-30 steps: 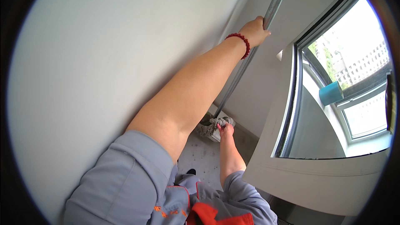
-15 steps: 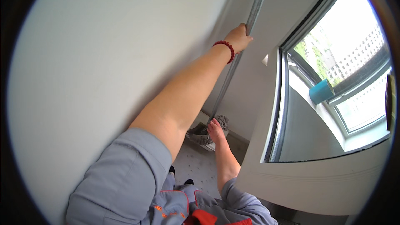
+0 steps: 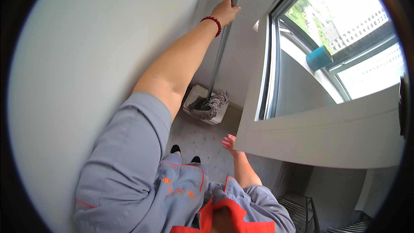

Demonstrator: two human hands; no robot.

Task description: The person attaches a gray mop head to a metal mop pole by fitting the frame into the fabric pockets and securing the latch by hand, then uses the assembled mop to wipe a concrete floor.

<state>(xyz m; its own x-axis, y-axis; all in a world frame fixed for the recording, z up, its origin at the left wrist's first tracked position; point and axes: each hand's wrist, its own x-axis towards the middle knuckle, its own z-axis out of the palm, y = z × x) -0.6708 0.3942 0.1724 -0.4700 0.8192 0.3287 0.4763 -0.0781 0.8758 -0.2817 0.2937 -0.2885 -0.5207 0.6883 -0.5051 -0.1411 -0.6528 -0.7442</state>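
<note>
My left hand [image 3: 225,12] is wrapped round the upper part of a grey metal mop handle, with the arm stretched forward and a red beaded bracelet on the wrist. Below, the mop [image 3: 219,100] has a head of grey strings resting in a white box-like container [image 3: 192,97] on the floor. The container's inside is mostly covered by the strings. My right hand [image 3: 229,143] holds nothing; its fingers are apart, beside the lower corner of a pale door-like panel [image 3: 276,140] with a window in it. The panel's edge partly overlaps that hand.
A white wall [image 3: 86,60] runs close along my left. Through the panel's opening, a blue cylinder [image 3: 319,58] stands on the sill of a bright window. Stairs with a metal railing [image 3: 312,209] go down at lower right. My dark shoes [image 3: 175,149] stand on the grey speckled floor.
My right hand has let go of the lower mop handle and come back toward me, beside the panel. My left hand keeps its grip. The view has shifted, showing more floor and the stairs.
</note>
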